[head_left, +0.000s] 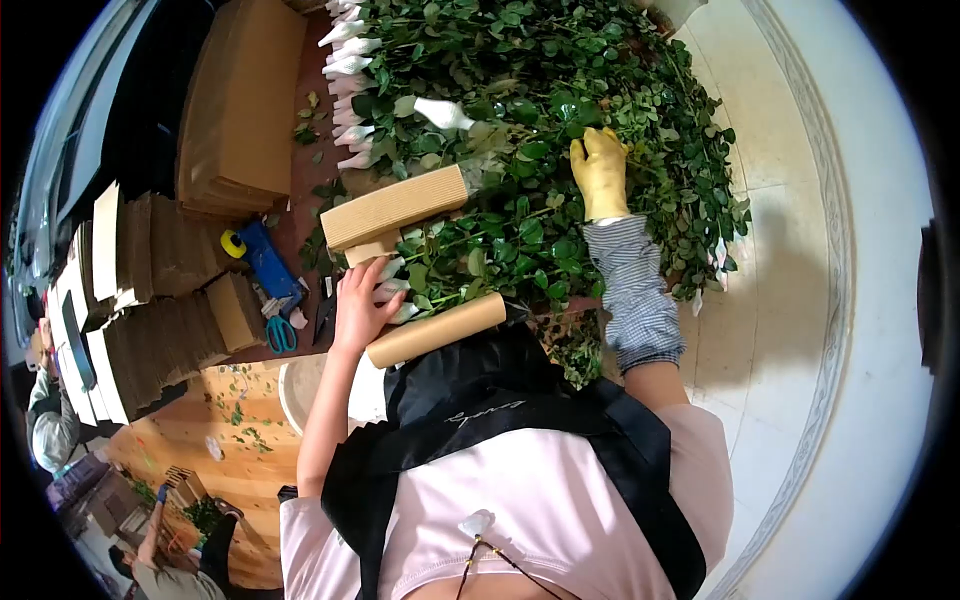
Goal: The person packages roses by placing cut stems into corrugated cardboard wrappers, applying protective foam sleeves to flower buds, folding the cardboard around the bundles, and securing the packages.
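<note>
Left hand [364,312]: fingers apart, at pale buds [391,290] beside cardboard [394,207]. Right hand [603,172], yellow-gloved: fingers curled over foliage [540,235]; grip unclear.

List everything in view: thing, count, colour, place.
leafy stems: many, green, upper centre
flower heads: many, white to pink, upper centre
corrugated cardboard: one, tan, beyond left hand
curved cardboard: one, tan, near apron
cardboard stacks: several, brown, left
scissors: one, teal, left
elongated item: one, blue, left
tiled floor: one, cream, right
wooden surface: one, tan, lower left
other people: two, greyish clothes, lower left
apron: one, black, bottom
left hand: one, bare, at heads
right hand: one, yellow-gloved, on leaves
</note>
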Available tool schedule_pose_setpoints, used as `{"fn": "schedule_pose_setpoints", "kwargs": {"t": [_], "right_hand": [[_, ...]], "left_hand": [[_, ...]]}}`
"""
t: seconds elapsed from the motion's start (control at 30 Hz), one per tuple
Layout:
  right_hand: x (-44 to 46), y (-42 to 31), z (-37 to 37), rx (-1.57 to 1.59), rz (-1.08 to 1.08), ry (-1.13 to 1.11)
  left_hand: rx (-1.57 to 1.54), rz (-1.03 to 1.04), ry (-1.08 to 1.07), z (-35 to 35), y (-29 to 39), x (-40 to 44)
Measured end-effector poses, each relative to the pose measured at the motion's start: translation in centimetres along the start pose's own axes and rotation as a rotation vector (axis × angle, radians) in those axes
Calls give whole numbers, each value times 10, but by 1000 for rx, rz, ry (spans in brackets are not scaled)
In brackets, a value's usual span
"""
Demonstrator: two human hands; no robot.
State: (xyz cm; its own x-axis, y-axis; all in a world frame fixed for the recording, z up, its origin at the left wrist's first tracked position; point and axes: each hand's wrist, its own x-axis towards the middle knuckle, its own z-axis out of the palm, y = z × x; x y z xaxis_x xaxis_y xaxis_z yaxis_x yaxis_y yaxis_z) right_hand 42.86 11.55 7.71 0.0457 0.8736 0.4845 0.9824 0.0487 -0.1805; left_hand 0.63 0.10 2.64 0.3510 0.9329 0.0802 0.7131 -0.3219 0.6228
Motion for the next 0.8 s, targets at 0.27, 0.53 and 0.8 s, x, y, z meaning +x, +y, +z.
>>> {"fn": "schedule_pose_setpoints", "kwargs": {"t": [0.27, 0.53, 0.8], "right_hand": [[-3, -73, -70, 366, -316, -222], [-86, -69, 50, 139, -301, -686], [-57, -70, 4, 6, -386, -821]], "left_hand": [[2, -19, -19, -2, 0, 1], [-35, -44, -19, 4, -7, -1], [-151, -54, 68, 6, -4, -1]]}}
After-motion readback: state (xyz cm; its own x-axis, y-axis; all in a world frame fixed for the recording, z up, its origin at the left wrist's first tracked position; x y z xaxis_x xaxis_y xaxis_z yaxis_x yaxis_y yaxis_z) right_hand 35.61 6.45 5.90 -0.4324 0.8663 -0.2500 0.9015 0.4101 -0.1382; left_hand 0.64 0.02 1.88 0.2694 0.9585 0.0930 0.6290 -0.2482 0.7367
